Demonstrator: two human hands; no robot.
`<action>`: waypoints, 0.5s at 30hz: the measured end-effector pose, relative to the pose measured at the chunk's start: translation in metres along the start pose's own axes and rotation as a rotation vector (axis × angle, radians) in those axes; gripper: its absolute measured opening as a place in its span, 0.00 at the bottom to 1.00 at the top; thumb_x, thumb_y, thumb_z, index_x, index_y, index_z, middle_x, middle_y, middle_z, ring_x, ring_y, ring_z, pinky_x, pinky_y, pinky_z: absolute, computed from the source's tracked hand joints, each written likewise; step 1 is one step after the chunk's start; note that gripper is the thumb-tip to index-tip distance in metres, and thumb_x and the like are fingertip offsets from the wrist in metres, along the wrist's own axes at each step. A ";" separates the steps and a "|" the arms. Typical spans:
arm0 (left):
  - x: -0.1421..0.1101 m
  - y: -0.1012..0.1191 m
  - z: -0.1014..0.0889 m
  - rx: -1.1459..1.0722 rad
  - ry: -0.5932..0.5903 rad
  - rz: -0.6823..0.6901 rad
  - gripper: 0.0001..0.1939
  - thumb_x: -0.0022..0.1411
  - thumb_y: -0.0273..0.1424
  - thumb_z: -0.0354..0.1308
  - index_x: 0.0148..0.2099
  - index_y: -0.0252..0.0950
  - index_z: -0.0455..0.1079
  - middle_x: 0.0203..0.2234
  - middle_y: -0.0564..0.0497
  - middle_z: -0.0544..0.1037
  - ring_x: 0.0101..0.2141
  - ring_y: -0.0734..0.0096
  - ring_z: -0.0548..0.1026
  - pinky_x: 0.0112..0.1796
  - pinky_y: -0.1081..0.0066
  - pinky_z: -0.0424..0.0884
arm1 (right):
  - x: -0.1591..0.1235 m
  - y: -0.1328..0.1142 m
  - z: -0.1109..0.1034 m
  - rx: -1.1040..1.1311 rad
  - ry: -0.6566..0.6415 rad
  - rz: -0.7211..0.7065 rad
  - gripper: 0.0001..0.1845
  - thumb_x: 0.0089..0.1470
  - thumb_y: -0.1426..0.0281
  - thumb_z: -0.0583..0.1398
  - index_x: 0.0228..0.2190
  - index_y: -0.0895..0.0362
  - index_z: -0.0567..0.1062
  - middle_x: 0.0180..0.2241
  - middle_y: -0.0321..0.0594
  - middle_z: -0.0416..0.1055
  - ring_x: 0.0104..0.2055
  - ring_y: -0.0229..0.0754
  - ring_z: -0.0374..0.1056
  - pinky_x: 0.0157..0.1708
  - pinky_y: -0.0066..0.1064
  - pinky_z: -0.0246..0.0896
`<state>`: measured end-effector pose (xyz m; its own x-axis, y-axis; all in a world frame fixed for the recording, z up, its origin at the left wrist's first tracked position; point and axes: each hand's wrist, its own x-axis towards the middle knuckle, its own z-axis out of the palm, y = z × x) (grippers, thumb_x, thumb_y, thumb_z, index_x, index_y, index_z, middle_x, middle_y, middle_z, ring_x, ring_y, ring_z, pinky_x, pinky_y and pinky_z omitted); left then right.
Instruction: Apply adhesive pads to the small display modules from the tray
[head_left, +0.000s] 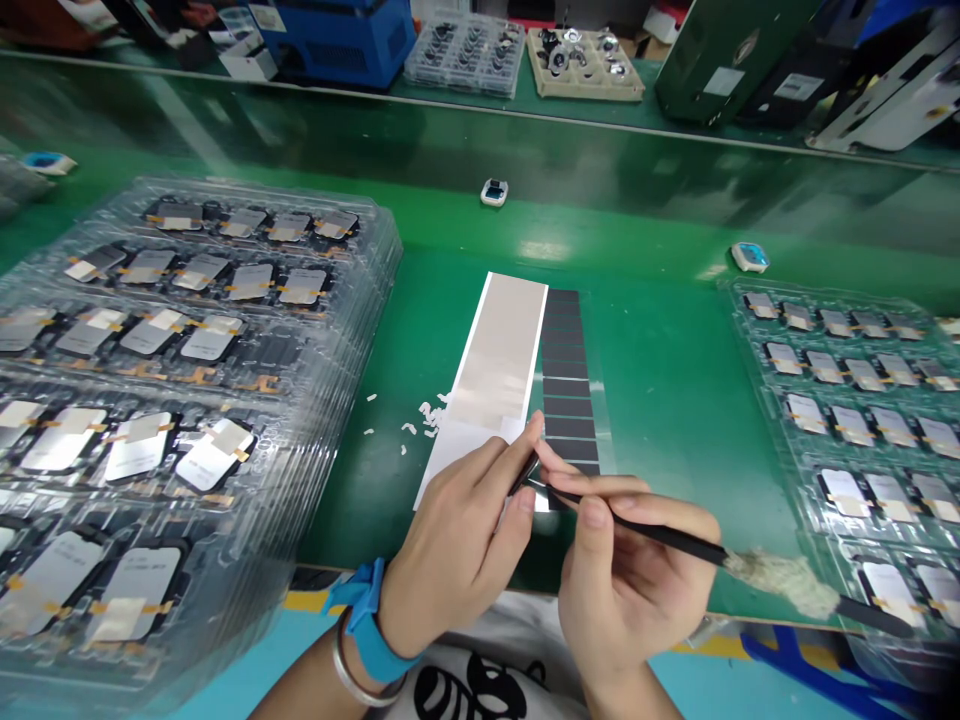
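Observation:
My left hand [469, 525], with a blue strap at its wrist, pinches a small dark-edged screen module [525, 472] that the fingers mostly hide. My right hand [637, 570] is closed round black tweezers [667, 538], whose tip meets the module. Pale fluffy wrapping [784, 580] covers part of the tweezers' rear end. Under my hands lies a long white-edged sheet [499, 350]. Beside it on the right is a clear strip of black rectangular stickers [568, 405]. Several small white scraps [430, 415] lie left of the sheet.
On the left rises a stack of clear trays [360, 290] with silver-backed screen modules. Another tray [806, 490] of modules stands at right. Small white watch-like cases [493, 192] sit toward the back. A shelf behind carries a blue machine [337, 45] and parts boxes [465, 55].

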<state>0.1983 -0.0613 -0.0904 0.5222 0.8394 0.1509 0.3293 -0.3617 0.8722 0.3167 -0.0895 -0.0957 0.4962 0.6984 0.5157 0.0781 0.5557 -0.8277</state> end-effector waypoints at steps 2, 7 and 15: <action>0.000 0.000 0.000 0.009 0.001 -0.003 0.28 0.75 0.29 0.41 0.74 0.44 0.47 0.38 0.49 0.70 0.37 0.63 0.71 0.38 0.61 0.70 | 0.000 0.000 0.000 -0.006 -0.004 0.001 0.16 0.55 0.89 0.56 0.40 0.59 0.68 0.35 0.38 0.77 0.42 0.44 0.80 0.49 0.48 0.79; 0.001 0.001 -0.001 0.005 0.004 -0.013 0.28 0.75 0.28 0.41 0.74 0.45 0.47 0.38 0.49 0.71 0.37 0.63 0.71 0.38 0.62 0.69 | -0.001 0.000 -0.002 0.003 -0.006 -0.019 0.17 0.55 0.90 0.56 0.41 0.59 0.68 0.35 0.38 0.77 0.39 0.41 0.79 0.47 0.46 0.80; 0.000 0.001 0.000 -0.028 0.002 -0.007 0.27 0.74 0.30 0.42 0.73 0.41 0.51 0.38 0.48 0.71 0.36 0.62 0.71 0.38 0.61 0.69 | -0.002 0.002 -0.004 0.027 -0.040 -0.035 0.18 0.55 0.90 0.56 0.42 0.60 0.69 0.36 0.38 0.78 0.39 0.42 0.79 0.49 0.52 0.79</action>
<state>0.1985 -0.0613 -0.0893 0.5182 0.8428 0.1455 0.3110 -0.3442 0.8859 0.3190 -0.0919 -0.0992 0.4583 0.6958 0.5530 0.0713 0.5914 -0.8032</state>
